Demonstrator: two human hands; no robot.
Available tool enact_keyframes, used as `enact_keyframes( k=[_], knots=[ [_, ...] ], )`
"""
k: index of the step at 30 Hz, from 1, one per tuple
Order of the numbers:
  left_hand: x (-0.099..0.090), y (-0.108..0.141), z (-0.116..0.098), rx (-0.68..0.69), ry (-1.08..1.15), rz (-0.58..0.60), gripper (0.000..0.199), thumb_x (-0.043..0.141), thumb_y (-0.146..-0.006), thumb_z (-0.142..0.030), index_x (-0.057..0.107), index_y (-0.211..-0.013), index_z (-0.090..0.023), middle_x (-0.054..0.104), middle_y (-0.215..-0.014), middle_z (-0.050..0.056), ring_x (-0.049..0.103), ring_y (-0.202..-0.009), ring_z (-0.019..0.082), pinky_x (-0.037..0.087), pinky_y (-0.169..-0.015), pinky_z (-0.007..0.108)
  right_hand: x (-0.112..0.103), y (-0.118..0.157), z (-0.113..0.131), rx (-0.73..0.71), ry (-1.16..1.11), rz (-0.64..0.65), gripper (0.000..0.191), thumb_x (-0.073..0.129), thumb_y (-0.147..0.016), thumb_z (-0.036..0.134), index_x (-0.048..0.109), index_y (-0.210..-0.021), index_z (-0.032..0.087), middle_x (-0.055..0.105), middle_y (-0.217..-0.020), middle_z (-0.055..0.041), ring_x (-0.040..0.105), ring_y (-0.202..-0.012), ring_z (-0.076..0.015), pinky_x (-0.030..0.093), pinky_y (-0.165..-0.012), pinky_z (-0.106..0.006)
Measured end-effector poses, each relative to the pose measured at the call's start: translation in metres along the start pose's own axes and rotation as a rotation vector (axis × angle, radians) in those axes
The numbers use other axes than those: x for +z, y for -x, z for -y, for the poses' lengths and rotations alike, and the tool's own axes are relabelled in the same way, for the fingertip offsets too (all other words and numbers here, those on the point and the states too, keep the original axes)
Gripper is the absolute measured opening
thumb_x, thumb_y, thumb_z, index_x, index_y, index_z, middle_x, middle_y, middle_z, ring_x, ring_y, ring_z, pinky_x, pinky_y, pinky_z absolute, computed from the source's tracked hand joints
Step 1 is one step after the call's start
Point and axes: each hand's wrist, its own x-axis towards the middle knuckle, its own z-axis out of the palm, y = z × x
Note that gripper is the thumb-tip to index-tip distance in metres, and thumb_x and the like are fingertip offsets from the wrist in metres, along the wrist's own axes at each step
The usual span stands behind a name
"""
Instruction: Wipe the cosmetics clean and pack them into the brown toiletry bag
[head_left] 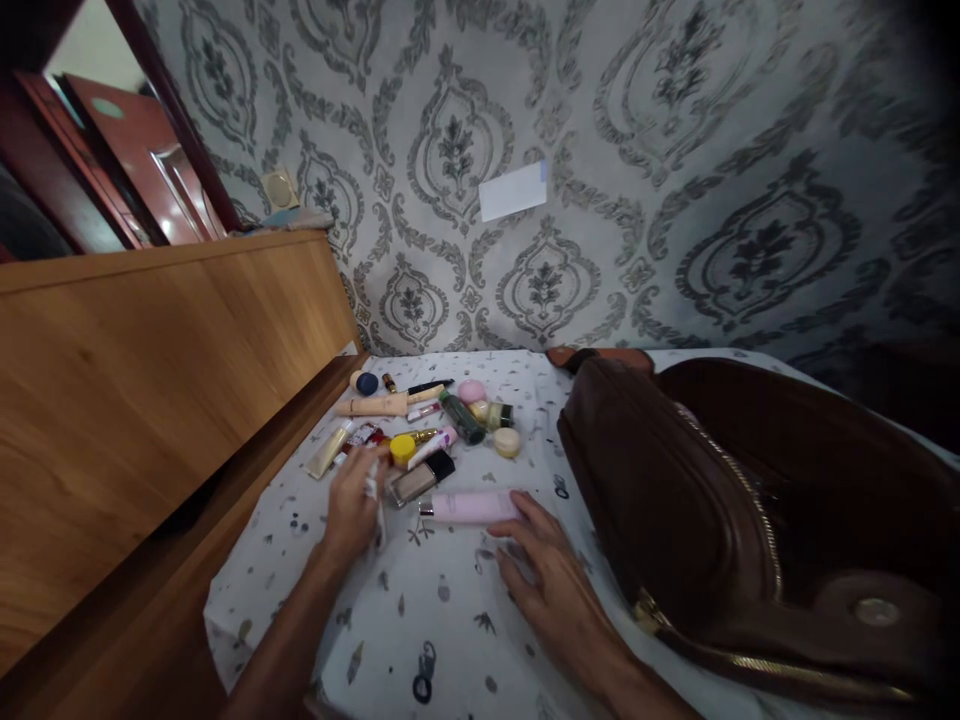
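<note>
My left hand (354, 505) is closed around a thin white piece (373, 487), perhaps a tissue, beside the cosmetics. With fingers apart, my right hand (544, 565) rests its fingertips on the end of a pale pink tube (472, 506) that lies flat; the thumb is off it. Behind the tube lies a foundation bottle (415, 482) with a black cap. Close to my left fingers are a yellow-lidded jar (403, 449) and a cream-coloured tube (328, 452). Farther back lie a dark green bottle (461, 417), a peach tube (375, 405) and a round cream jar (507, 442).
A large brown leather bag (675, 480) with a gold zip fills the right side of the patterned white sheet (450, 620). A wooden board (187, 350) borders the left. The papered wall (465, 270) stands behind. A pink round item (472, 390) lies among the cosmetics.
</note>
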Motion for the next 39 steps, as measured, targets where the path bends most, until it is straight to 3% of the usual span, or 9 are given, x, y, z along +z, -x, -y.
enact_keyframes(
  k=[3,7,10,14,21,25,30,34,39],
  knots=[
    [-0.015,-0.014,0.028,-0.202,-0.123,-0.057,0.029,0.042,-0.095,-0.031,0.062,-0.111,-0.017,0.066,-0.114,0.01,0.061,-0.109,0.023,0.048,-0.096,0.037,0.0,0.0,0.0,0.002,-0.003,0.002,0.03,0.048,-0.086,0.025,0.071,-0.104,0.021,0.048,-0.146,-0.0133,0.042,-0.138,-0.0312,0.04,-0.109,-0.054],
    [-0.022,-0.018,0.056,-0.268,-0.219,0.048,0.027,0.047,-0.089,-0.027,0.062,-0.108,-0.016,0.067,-0.111,0.011,0.062,-0.106,0.026,0.049,-0.091,0.038,0.001,0.0,-0.003,-0.002,-0.007,-0.001,0.029,0.049,-0.085,0.024,0.071,-0.104,0.02,0.046,-0.147,-0.0139,0.041,-0.139,-0.0314,0.04,-0.109,-0.054],
    [-0.017,-0.011,0.06,-0.286,-0.288,0.132,0.031,0.053,-0.085,-0.024,0.061,-0.114,-0.019,0.067,-0.112,0.011,0.062,-0.106,0.027,0.05,-0.087,0.038,0.002,0.001,-0.003,-0.006,-0.004,-0.013,0.026,0.05,-0.085,0.024,0.071,-0.101,0.021,0.048,-0.146,-0.0134,0.043,-0.138,-0.0316,0.042,-0.108,-0.053],
    [-0.009,-0.006,0.058,-0.297,-0.345,0.159,0.038,0.052,-0.084,-0.018,0.058,-0.122,-0.019,0.066,-0.115,0.014,0.06,-0.111,0.03,0.049,-0.086,0.04,0.001,0.003,-0.002,-0.022,0.003,-0.03,0.027,0.049,-0.086,0.024,0.071,-0.101,0.021,0.049,-0.145,-0.0146,0.044,-0.137,-0.0327,0.042,-0.108,-0.055],
    [-0.018,-0.013,0.063,-0.249,-0.276,0.072,0.034,0.042,-0.092,-0.036,0.059,-0.114,-0.017,0.068,-0.11,0.011,0.063,-0.104,0.027,0.05,-0.089,0.039,0.002,0.001,-0.005,-0.107,0.082,-0.019,0.029,0.049,-0.086,0.02,0.07,-0.105,0.018,0.049,-0.144,-0.0164,0.042,-0.137,-0.0324,0.042,-0.108,-0.054],
    [-0.031,-0.017,0.057,-0.238,-0.268,-0.017,0.037,0.038,-0.092,-0.041,0.06,-0.106,-0.015,0.067,-0.101,0.012,0.064,-0.098,0.027,0.05,-0.086,0.039,-0.004,-0.002,-0.002,-0.163,0.207,0.063,0.033,0.049,-0.089,0.021,0.069,-0.114,0.015,0.045,-0.147,-0.0192,0.037,-0.14,-0.0353,0.038,-0.11,-0.055],
    [-0.058,-0.017,0.044,-0.178,-0.286,-0.042,0.036,0.038,-0.089,-0.043,0.062,-0.098,-0.017,0.065,-0.094,0.012,0.062,-0.093,0.028,0.049,-0.084,0.038,-0.007,-0.003,0.007,-0.117,0.312,0.087,0.035,0.051,-0.09,0.023,0.067,-0.12,0.016,0.046,-0.146,-0.0192,0.04,-0.135,-0.0362,0.04,-0.105,-0.056],
    [-0.091,-0.013,0.029,-0.118,-0.357,-0.004,0.036,0.037,-0.091,-0.044,0.062,-0.095,-0.019,0.065,-0.088,0.01,0.062,-0.086,0.027,0.049,-0.079,0.038,-0.002,-0.002,0.01,-0.074,0.371,0.034,0.035,0.053,-0.089,0.025,0.065,-0.12,0.014,0.048,-0.141,-0.021,0.043,-0.128,-0.0376,0.041,-0.1,-0.056],
    [-0.13,-0.01,-0.01,-0.109,-0.322,0.07,0.037,0.039,-0.091,-0.051,0.063,-0.096,-0.023,0.068,-0.09,0.005,0.065,-0.083,0.024,0.052,-0.079,0.035,-0.004,-0.005,0.011,0.006,0.38,-0.011,0.046,0.054,-0.086,0.025,0.056,-0.13,0.011,0.053,-0.128,-0.0216,0.047,-0.115,-0.037,0.043,-0.095,-0.055]
  ],
)
